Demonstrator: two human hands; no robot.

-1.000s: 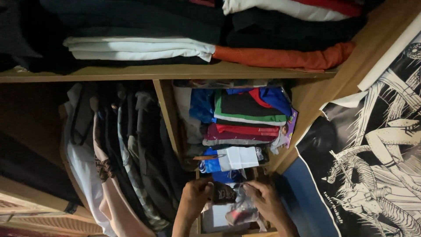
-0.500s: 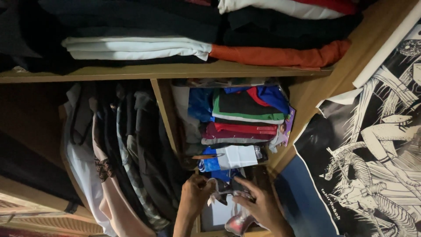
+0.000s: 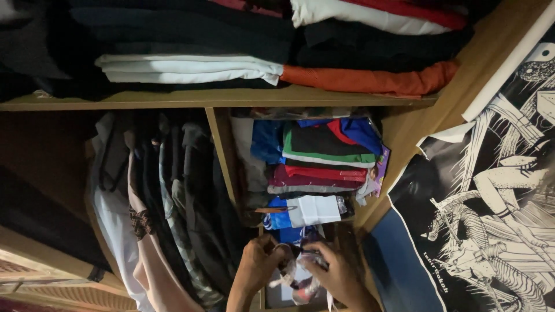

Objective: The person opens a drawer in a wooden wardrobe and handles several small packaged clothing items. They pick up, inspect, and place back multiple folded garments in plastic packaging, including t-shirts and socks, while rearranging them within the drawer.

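Both of my hands are at the bottom of the head view, inside a low wardrobe compartment. My left hand (image 3: 257,268) and my right hand (image 3: 335,274) are closed together on a clear plastic bag (image 3: 298,271) with dark and red items inside. A white sheet (image 3: 276,292) lies under the bag. Just above my hands sits a folded stack of clothes (image 3: 318,156) in blue, green, black and red, with a white and blue packet (image 3: 306,211) at its bottom.
Hanging garments (image 3: 156,196) fill the compartment to the left, behind a wooden divider (image 3: 222,150). A wooden shelf (image 3: 219,95) above carries white, black and orange folded clothes. A black-and-white poster (image 3: 491,196) covers the wardrobe door on the right.
The dark patch held between my hands a second ago is gone from view. My hands have drawn closer and now bunch the plastic bag between them. The camera tilted slightly.
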